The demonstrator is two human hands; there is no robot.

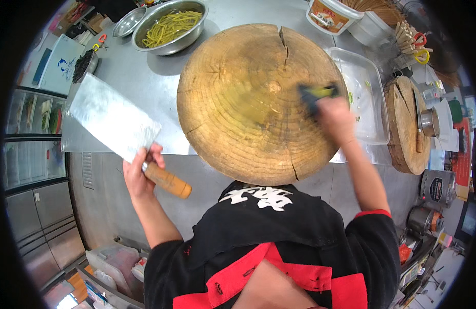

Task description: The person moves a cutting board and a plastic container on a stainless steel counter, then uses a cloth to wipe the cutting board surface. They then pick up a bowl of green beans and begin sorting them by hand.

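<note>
My left hand (139,175) grips a cleaver (113,114) where its wooden handle meets the blade. The broad metal blade points up and to the left, over the edge of the steel table, apart from the block. In my right hand (335,119) is a blurred dark blue and yellow-green cleaning pad or cloth (312,96), held at the right part of a round wooden chopping block (257,139). Motion blur hides whether it touches the wood. Cracks run through the block's top, and a yellowish patch marks its middle left.
Beyond the block stands a steel bowl (180,47) of long green beans (170,29). A clear plastic tray (373,119) with green scraps lies to the right, near another wooden block (402,143) bearing a knife (418,127). A white tub (332,17) stands at the back right.
</note>
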